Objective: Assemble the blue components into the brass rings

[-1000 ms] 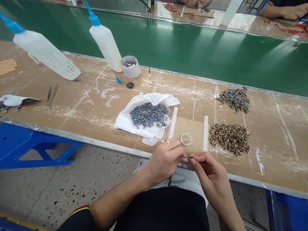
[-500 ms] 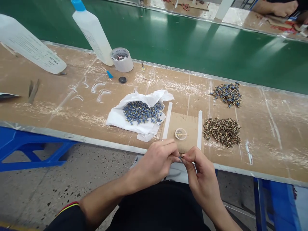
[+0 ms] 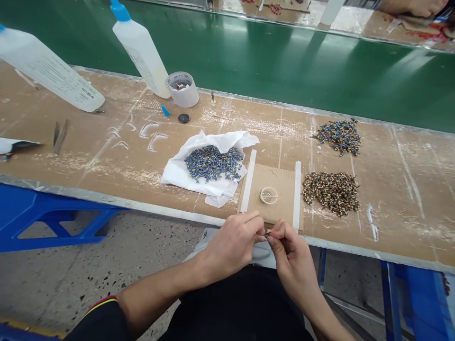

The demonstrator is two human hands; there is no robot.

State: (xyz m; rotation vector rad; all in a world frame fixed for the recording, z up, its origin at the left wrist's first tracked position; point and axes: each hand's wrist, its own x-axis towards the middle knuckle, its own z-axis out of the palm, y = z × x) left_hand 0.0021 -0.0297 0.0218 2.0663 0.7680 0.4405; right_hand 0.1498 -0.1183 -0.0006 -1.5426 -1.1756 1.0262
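Observation:
My left hand (image 3: 232, 244) and my right hand (image 3: 289, 253) meet at the bench's near edge, fingertips pinched together on one tiny part (image 3: 267, 234), too small to make out. Just beyond them a small cardboard pad (image 3: 280, 176) carries a little round cap (image 3: 268, 195) with a thin pin lying across it. To the left, a white cloth (image 3: 185, 174) holds a heap of blue parts (image 3: 212, 163). To the right lie a brown-and-cream heap (image 3: 332, 191) and, farther back, a blue-and-yellow heap (image 3: 339, 135).
Two white glue bottles with blue nozzles (image 3: 141, 49) (image 3: 50, 78) and a tape roll (image 3: 183, 89) stand at the back left. Tweezers (image 3: 59, 136) lie at the left. A green conveyor belt (image 3: 284, 61) runs behind the bench (image 3: 408, 199); another person's hands show beyond it.
My hands have stayed pinched together on the small part, slipping slightly toward me off the bench edge. The view shifted a little; nothing on the bench moved.

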